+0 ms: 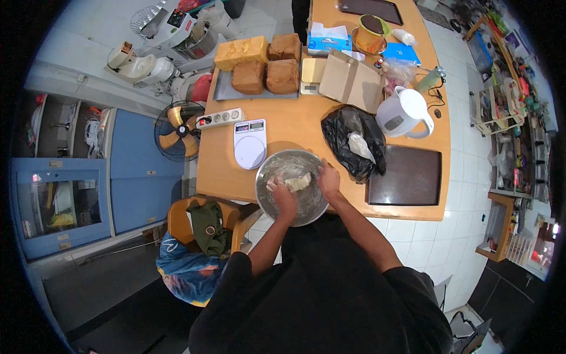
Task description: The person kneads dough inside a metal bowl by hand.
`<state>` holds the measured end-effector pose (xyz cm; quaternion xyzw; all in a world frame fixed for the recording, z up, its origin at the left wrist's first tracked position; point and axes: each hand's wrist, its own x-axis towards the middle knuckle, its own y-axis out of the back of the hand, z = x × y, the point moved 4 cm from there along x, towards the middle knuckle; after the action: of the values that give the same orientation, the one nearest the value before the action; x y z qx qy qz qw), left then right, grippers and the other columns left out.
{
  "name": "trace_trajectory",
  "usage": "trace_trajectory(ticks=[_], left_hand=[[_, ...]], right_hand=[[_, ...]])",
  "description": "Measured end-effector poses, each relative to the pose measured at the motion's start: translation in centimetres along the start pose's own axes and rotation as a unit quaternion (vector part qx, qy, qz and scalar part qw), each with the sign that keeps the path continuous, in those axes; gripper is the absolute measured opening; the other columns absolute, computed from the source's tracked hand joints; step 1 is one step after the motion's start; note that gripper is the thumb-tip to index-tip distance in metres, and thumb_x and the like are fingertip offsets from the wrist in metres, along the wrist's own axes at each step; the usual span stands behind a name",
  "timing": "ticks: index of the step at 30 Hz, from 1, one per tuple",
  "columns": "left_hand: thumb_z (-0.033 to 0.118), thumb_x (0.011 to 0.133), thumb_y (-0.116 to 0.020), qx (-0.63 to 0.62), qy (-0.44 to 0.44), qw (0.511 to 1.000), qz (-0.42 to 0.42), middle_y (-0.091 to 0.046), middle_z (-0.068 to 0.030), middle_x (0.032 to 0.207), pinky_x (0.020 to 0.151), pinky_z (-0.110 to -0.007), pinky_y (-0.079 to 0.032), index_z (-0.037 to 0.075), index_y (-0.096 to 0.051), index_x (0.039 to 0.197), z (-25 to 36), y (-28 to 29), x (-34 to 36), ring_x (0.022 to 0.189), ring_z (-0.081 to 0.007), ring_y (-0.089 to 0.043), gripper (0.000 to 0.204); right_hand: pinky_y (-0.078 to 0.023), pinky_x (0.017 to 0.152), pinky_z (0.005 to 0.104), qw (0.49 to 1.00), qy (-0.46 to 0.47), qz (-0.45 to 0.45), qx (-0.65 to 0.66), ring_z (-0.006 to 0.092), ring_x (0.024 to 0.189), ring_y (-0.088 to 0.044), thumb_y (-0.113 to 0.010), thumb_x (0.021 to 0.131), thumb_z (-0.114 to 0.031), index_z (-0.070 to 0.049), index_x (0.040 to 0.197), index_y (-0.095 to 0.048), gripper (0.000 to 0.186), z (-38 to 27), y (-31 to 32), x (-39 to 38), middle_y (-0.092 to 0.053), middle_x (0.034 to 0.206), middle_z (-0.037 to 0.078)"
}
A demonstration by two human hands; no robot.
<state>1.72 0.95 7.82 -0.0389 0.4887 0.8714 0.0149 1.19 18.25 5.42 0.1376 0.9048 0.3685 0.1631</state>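
A round metal mixing bowl (pixel 312 211) sits at the table's near edge, its inside smeared with pale residue. In it lies a lump of whitish dough (pixel 299 182). My left hand (pixel 285 199) reaches into the bowl with its fingers curled on the left end of the dough; its fingertips are partly hidden. At the bowl's right side, my right hand (pixel 328 179) grips the rim. A white kitchen scale (pixel 250 148) stands just left of the bowl. Beyond my right hand is a black plastic bag (pixel 342 137) with a small clear bag of white stuff on it.
Several loaves (pixel 248 77) stand on a tray at the far left of the table. A power strip (pixel 220 118) lies near the left edge, beside a fan (pixel 178 130). On the right are a white electric kettle (pixel 403 111), a dark baking tray (pixel 405 177) and an opened cardboard box (pixel 352 81).
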Motion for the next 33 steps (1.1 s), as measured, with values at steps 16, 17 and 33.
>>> trace_trajectory(ticks=[16, 17, 33], left_hand=[[0.026, 0.076, -0.061, 0.087, -0.15, 0.972, -0.157, -0.049, -0.0161, 0.124, 0.096, -0.053, -0.036, 0.012, -0.047, 0.129, -0.6, -5.7, 0.0, 0.118, -0.0391, -0.043, 0.057], [0.026, 0.076, -0.061, 0.085, -0.151, 0.972, -0.16, -0.049, -0.0161, 0.124, 0.096, -0.053, -0.036, 0.012, -0.047, 0.129, -0.3, -5.8, 0.0, 0.118, -0.0391, -0.043, 0.057], [0.038, 0.075, -0.061, 0.092, -0.188, 0.975, -0.069, -0.066, -0.0171, 0.091, 0.082, -0.048, -0.046, 0.01, -0.066, 0.093, -4.4, -10.2, 6.6, 0.086, -0.0367, -0.063, 0.034]], right_hand=[[-0.047, 0.07, 0.0493, 0.996, 0.004, 0.035, 0.079, 0.0456, 0.085, -0.058, -0.053, 0.082, 0.001, 0.001, 0.101, -0.053, 0.019, -0.1, -0.3, -0.2, -0.061, 0.089, 0.027], [-0.047, 0.07, 0.0493, 0.995, -0.004, 0.036, 0.093, 0.0456, 0.085, -0.058, -0.052, 0.082, 0.001, 0.001, 0.101, -0.053, 0.019, -0.1, -0.3, -0.2, -0.061, 0.089, 0.027], [-0.047, 0.073, 0.0501, 1.0, -0.007, 0.014, 0.019, 0.0422, 0.085, -0.061, -0.053, 0.083, -0.006, -0.003, 0.102, -0.052, 0.019, -0.9, -0.9, 0.4, -0.062, 0.092, 0.022]])
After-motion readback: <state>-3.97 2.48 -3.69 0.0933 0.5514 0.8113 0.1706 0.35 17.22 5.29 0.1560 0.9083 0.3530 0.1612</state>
